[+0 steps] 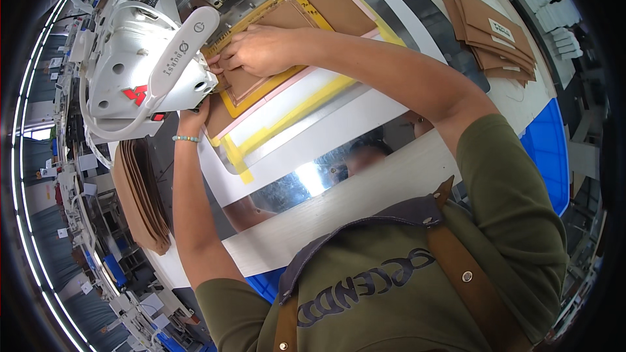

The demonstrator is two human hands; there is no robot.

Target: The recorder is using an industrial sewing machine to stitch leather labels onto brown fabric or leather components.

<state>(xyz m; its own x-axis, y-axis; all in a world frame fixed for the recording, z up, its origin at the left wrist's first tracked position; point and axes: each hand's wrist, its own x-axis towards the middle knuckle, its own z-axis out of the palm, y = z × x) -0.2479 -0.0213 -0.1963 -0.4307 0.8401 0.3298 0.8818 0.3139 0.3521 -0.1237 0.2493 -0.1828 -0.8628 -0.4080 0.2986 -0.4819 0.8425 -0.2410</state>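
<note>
My right hand (261,51) reaches across a yellow frame (261,86), its fingers bent and gathered on the brown fabric piece (248,85) inside it. Most of my left hand (197,115) is hidden under the white head of a sewing machine (127,58); some fingertips show close to my right fingers, but what they hold cannot be made out. Beneath the frame lies a larger brown sheet (336,6), on a white template (297,117) edged with yellow and pink tape.
Brown fabric pieces (140,195) hang in a stack at the left table edge. Another brown pile with white labels (499,29) lies at the far right, beside a blue bin (548,153). A white lamp arm (182,52) juts over the machine. A shiny metal plate (313,179) lies nearer me.
</note>
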